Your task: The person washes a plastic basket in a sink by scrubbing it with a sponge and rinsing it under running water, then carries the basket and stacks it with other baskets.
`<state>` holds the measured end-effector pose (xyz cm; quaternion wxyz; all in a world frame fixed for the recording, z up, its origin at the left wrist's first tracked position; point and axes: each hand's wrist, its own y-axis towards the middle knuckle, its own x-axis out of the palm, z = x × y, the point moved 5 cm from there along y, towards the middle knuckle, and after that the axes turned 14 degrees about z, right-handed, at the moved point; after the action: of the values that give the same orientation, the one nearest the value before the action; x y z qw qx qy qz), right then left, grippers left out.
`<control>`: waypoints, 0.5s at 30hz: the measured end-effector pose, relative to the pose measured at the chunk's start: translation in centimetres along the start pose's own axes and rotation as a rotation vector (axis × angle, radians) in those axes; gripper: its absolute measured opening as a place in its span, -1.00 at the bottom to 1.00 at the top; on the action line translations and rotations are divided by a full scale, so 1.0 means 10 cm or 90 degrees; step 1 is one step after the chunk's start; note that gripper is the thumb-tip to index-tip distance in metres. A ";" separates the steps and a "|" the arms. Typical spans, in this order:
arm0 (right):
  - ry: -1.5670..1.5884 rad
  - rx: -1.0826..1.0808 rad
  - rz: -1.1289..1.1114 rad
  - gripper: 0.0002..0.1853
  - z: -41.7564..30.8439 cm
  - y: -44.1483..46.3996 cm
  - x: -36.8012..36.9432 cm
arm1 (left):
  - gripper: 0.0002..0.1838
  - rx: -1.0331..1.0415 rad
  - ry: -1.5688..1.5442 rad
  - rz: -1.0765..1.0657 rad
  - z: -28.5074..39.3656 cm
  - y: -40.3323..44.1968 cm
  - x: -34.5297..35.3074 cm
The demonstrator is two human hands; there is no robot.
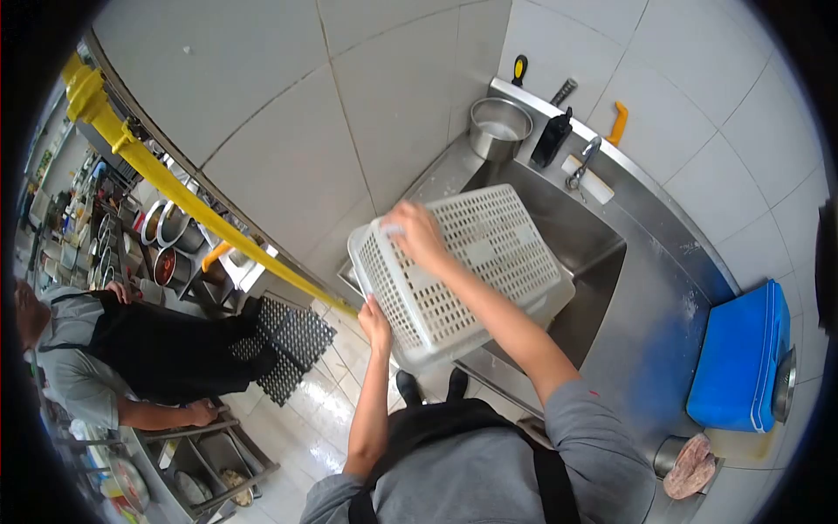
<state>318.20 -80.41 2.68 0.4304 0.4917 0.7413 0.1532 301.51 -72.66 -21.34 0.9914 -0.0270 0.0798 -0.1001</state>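
Observation:
A white perforated plastic basket [480, 253] lies bottom-up and tilted over the left part of the steel sink [572, 210], with another pale plastic container [557, 304] showing beneath it. My left hand [375, 325] grips the basket's near-left rim, fingers wrapped round it. Against the basket's upper left edge is my right hand [414, 234], fingers bent and somewhat blurred; whether anything is in them is too unclear to see. The faucet [583, 164] stands at the back of the sink, beyond the basket.
A steel pot [500, 127] and a black bottle [552, 138] stand behind the sink. A blue cooler [740, 358] is at the right. A yellow pipe [192, 205] crosses the left. Another person [148, 341] stands left, beside a black floor mat [284, 345].

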 end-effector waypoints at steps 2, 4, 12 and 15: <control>-0.007 0.000 -0.002 -0.82 0.06 0.02 0.04 | -0.46 -0.036 -0.023 0.006 0.04 -0.06 -0.01; -0.016 -0.018 -0.005 -0.82 -0.02 -0.13 0.02 | -0.45 -0.049 -0.034 0.015 0.18 -0.08 -0.04; 0.009 -0.015 -0.071 -0.74 -0.24 -0.74 -0.40 | -0.55 -0.131 -0.080 -0.046 0.22 -0.13 -0.06; -0.031 0.034 -0.030 -0.76 0.02 -0.08 0.08 | -0.54 -0.131 -0.056 -0.026 0.14 -0.16 -0.09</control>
<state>317.71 -80.17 1.66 0.4387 0.4890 0.7457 0.1114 300.58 -74.02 -19.68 0.9836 -0.1348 0.0457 -0.1104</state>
